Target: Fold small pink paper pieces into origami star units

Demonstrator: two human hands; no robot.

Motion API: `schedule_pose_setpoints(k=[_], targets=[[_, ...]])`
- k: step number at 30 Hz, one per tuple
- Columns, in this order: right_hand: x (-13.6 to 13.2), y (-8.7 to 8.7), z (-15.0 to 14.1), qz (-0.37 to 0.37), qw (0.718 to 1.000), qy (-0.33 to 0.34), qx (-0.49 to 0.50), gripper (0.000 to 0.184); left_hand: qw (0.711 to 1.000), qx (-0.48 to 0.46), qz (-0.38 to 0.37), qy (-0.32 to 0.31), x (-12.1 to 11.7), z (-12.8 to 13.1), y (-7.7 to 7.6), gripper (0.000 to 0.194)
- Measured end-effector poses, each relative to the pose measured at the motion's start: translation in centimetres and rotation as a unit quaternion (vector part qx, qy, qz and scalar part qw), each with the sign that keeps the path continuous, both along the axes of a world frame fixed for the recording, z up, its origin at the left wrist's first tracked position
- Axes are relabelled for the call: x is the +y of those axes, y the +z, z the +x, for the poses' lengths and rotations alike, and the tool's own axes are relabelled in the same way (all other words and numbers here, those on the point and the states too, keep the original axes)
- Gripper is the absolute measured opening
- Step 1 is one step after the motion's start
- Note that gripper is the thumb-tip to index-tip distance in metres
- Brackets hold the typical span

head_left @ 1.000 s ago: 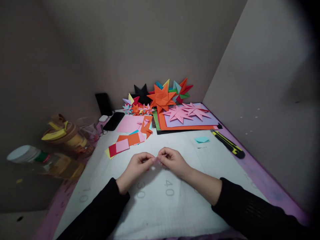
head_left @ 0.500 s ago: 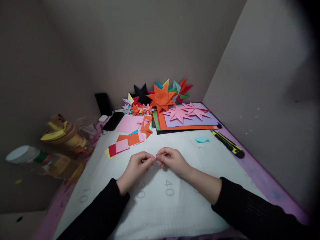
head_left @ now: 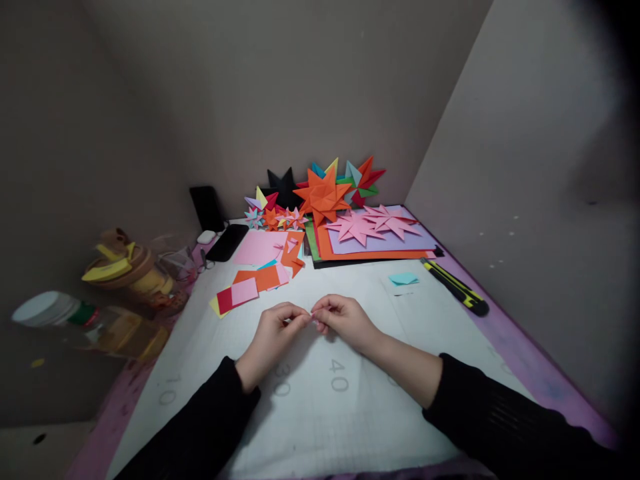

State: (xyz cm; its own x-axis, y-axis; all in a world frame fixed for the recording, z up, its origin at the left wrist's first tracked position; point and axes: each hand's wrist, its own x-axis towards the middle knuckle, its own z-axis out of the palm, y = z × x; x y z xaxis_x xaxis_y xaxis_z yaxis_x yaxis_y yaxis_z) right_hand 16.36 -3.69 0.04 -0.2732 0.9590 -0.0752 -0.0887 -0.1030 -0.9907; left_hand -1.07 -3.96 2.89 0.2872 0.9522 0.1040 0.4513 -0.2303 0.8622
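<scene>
A small piece of pink paper (head_left: 315,320) is pinched between the fingertips of both hands, just above the white mat (head_left: 310,427). My left hand (head_left: 278,333) grips it from the left with thumb and index finger. From the other side my right hand (head_left: 346,324) holds it, fingers curled in. Most of the paper is hidden by the fingers, so its folds cannot be made out. Beyond my left hand lie a pink square (head_left: 245,291) and a red square (head_left: 225,300) of paper. A folded light-blue paper (head_left: 404,279) rests beyond my right hand.
A yellow-black utility knife (head_left: 455,287) lies at the right. Folded paper stars (head_left: 325,195) lean on the back wall, near stacked coloured sheets (head_left: 370,255) bearing pink stars (head_left: 356,228). A phone (head_left: 229,243), a bottle (head_left: 90,321) and a lidded cup (head_left: 135,270) are at the left.
My right fingertips have shifted slightly left, closer to my left fingertips on the pink paper. The things on the table have stayed in place.
</scene>
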Motion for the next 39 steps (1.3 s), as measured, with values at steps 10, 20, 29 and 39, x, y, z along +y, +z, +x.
schedule_pose_setpoints(k=[10,20,29,39], targets=[[-0.09,0.38,-0.12,-0.003,1.0,0.004,-0.006,0.024,0.998,0.026,0.052,-0.012,-0.07,-0.07,-0.32,0.018],[-0.21,0.08,-0.07,0.139,0.983,-0.015,-0.12,0.009,0.998,0.022,0.059,-0.017,-0.28,0.13,-0.23,0.016],[-0.57,0.83,-0.14,0.253,0.945,-0.033,-0.204,0.013,0.995,0.034,0.086,-0.035,-0.39,0.23,-0.59,0.015],[-0.09,0.41,-0.09,0.167,0.969,-0.052,-0.176,0.02,1.0,-0.001,0.02,-0.007,-0.62,0.62,-0.62,0.02]])
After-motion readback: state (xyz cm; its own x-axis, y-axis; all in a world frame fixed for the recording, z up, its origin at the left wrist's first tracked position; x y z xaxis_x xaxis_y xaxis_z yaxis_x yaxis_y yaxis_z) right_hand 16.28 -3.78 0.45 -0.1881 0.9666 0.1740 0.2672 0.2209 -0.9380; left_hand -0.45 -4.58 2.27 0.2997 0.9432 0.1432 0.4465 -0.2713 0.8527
